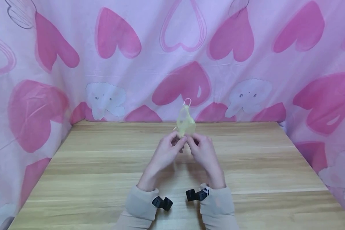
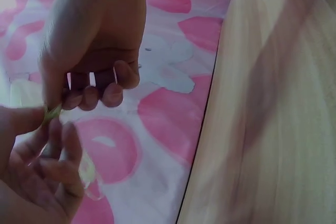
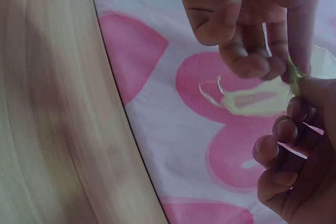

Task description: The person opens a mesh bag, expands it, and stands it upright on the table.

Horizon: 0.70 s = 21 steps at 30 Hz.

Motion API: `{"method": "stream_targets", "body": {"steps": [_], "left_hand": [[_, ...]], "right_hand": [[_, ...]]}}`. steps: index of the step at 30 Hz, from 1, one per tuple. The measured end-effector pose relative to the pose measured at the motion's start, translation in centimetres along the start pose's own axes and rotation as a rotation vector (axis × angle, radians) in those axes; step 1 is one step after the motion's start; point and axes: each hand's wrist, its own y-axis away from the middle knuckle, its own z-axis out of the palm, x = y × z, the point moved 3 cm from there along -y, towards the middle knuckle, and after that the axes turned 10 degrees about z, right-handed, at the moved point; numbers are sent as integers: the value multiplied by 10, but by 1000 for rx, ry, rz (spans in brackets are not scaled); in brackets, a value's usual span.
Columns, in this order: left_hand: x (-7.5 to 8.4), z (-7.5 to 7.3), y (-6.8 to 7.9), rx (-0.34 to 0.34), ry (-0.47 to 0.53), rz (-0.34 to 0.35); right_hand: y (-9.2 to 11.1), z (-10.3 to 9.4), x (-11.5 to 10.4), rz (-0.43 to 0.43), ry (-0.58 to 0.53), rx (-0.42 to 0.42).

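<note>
A small pale yellow, sheer fabric pouch point(image 1: 186, 120) with a thin white cord loop stands up above my fingertips in the head view. My left hand point(image 1: 168, 151) and my right hand point(image 1: 203, 150) meet at its lower end. Each pinches the bunched fabric between thumb and forefinger. In the right wrist view the pouch point(image 3: 254, 99) stretches behind the fingers, its cord loop point(image 3: 210, 95) hanging free. The left wrist view has my left hand point(image 2: 39, 171) at lower left and my right hand point(image 2: 97, 40) above, fingertips together on the gathered material. Fingers hide much of the pinched part.
Below the hands lies a wood-grain table point(image 1: 89, 179). A pink curtain point(image 1: 149, 57) printed with hearts hangs behind it and along both sides. Black wrist cameras point(image 1: 162, 203) sit at the sleeve cuffs.
</note>
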Motion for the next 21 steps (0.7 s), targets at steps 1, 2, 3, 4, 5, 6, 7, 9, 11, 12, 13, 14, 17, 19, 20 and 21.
{"method": "stream_targets", "body": {"steps": [1, 2, 3, 4, 5, 6, 7, 9, 11, 12, 13, 14, 17, 19, 20, 21], "left_hand": [[0, 0, 0, 23, -15, 3], [0, 1, 0, 51, -33, 3], [0, 1, 0, 84, -60, 4], [0, 1, 0, 123, -97, 10], [-1, 1, 0, 163, -141, 17], [-1, 1, 0, 198, -199, 29], [-2, 2, 0, 228, -271, 46], [-3, 2, 2, 271, -410, 80], [-4, 1, 3, 296, -522, 105], [-4, 1, 4, 303, -569, 112], [-5, 0, 4, 304, -599, 116], [-5, -1, 4, 305, -615, 113], [-5, -4, 5, 300, -643, 104], [-4, -4, 4, 289, -648, 109], [-3, -4, 4, 285, -644, 114], [-2, -4, 4, 277, -634, 125]], "right_hand": [[0, 0, 0, -10, 5, 8], [0, -1, -1, -22, 5, 18], [-1, -1, -2, -35, 4, 27], [-1, -1, -4, -43, 4, 35], [-1, 0, -5, -57, 6, 42], [-1, 1, -7, -70, 11, 49], [-1, 2, -8, -81, 19, 54], [-1, 4, -10, -99, 38, 63], [0, 7, -11, -103, 61, 67], [0, 9, -11, -100, 64, 63], [1, 10, -11, -98, 68, 59], [1, 11, -11, -97, 68, 53], [2, 13, -11, -86, 67, 31], [2, 13, -11, -71, 61, 31], [1, 13, -11, -58, 56, 38], [1, 12, -10, -41, 52, 50]]}}
